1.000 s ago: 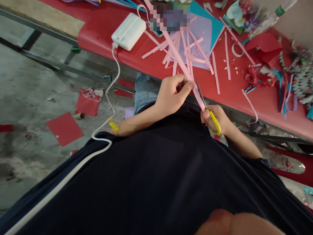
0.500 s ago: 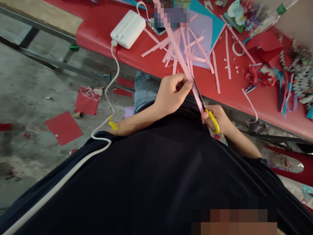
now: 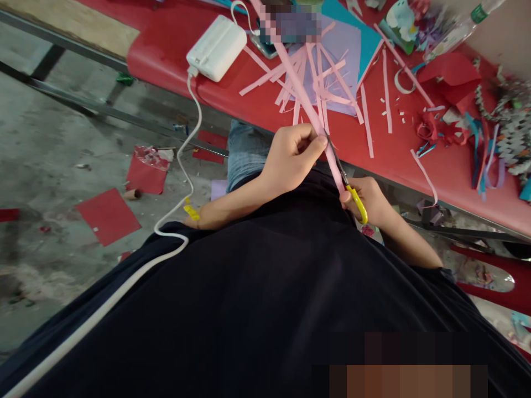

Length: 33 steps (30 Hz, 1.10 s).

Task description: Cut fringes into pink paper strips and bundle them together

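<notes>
We're cutting lengthwise, it seems, our left hand (image 3: 292,158) with fingers pinched tight on the pink paper strip (image 3: 302,94) slanting over the red surface (image 3: 396,160)'s edge, our right hand (image 3: 370,198) curled round the yellow-handled scissors (image 3: 358,205), and the next snip calls for keeping that strip taut.

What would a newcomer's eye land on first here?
Probably the yellow-handled scissors in the right hand, their blades along the long pink strip pinched by the left hand. Beyond it, loose pink strips fan over a lilac sheet on the red tabletop. The white box with its cable stands out to their left.
</notes>
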Tool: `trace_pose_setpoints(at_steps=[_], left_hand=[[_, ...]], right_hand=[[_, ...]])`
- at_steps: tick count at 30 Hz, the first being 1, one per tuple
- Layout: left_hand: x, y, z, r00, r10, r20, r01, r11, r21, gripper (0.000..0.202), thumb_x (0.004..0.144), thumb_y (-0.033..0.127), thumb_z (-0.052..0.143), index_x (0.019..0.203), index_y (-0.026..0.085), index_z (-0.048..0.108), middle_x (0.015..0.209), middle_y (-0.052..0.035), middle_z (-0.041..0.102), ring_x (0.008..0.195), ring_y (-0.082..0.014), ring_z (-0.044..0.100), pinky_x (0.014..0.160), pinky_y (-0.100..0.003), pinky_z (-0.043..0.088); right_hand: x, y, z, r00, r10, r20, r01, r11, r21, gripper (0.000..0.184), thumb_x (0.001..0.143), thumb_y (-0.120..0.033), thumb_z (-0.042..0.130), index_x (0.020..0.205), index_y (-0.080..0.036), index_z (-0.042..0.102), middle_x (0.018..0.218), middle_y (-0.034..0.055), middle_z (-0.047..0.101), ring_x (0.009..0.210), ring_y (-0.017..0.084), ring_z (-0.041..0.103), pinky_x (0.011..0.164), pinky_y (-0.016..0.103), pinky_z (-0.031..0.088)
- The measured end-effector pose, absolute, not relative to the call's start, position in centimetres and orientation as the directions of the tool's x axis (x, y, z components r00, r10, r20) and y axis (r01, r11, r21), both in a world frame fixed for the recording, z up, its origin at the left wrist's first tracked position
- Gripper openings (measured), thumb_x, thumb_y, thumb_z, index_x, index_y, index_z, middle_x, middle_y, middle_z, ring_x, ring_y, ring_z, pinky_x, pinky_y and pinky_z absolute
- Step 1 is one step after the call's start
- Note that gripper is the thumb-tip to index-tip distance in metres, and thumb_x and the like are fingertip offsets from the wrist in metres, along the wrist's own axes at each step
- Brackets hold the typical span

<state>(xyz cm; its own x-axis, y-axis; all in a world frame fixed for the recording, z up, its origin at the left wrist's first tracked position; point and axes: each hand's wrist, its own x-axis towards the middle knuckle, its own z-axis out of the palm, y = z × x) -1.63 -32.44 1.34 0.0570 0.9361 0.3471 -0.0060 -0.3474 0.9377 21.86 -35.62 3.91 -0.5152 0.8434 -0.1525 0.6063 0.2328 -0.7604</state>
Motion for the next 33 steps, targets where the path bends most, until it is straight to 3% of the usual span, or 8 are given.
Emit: trace_pose_setpoints(at_steps=[9,15,27,33], left_hand=[[-1.36,-32.67,1.67,0.096,0.932,0.349,-0.024,-0.349,0.937,0.052,0.102,0.065,0.063,0.073,0.022,0.061,0.065,-0.002,0.064,0.059,-0.0147,0.06,0.053,-0.032,0.047],[-1.03,-32.76,1.31,0.128,0.927,0.352,0.0,-0.355,0.935,0.045,0.103,0.053,0.068,0.072,0.02,0.063,0.065,-0.0017,0.065,0.056,-0.0127,0.057,0.051,-0.03,0.043],[-1.1,-32.83,1.58,0.172,0.933,0.316,-0.055,-0.311,0.949,0.04,0.104,0.045,0.066,0.074,0.02,0.065,0.072,-0.0037,0.071,0.062,-0.0137,0.061,0.055,-0.029,0.047],[-1.18,-32.76,1.31,0.145,0.933,0.329,-0.035,-0.328,0.944,0.049,0.102,0.059,0.067,0.072,0.021,0.061,0.068,-0.0028,0.066,0.06,-0.0148,0.062,0.055,-0.032,0.047]], right_hand=[[22.12,-35.62,3.29,-0.583,0.799,-0.148,0.509,0.217,-0.833,0.082,0.08,-0.102,0.047,0.075,-0.02,0.052,0.069,0.0021,0.054,0.062,0.014,0.041,0.056,0.033,0.029],[21.72,-35.47,3.34,-0.573,0.809,-0.129,0.511,0.23,-0.828,0.082,0.081,-0.102,0.044,0.072,-0.021,0.05,0.065,0.0013,0.051,0.059,0.013,0.039,0.055,0.033,0.026],[21.33,-35.65,3.38,-0.507,0.856,-0.098,0.548,0.233,-0.803,0.083,0.082,-0.101,0.044,0.062,-0.021,0.048,0.054,0.0001,0.047,0.051,0.012,0.038,0.051,0.031,0.024],[21.41,-35.61,3.41,-0.515,0.853,-0.086,0.543,0.248,-0.802,0.083,0.08,-0.101,0.046,0.061,-0.021,0.049,0.054,-0.0004,0.046,0.051,0.011,0.037,0.051,0.031,0.025]])
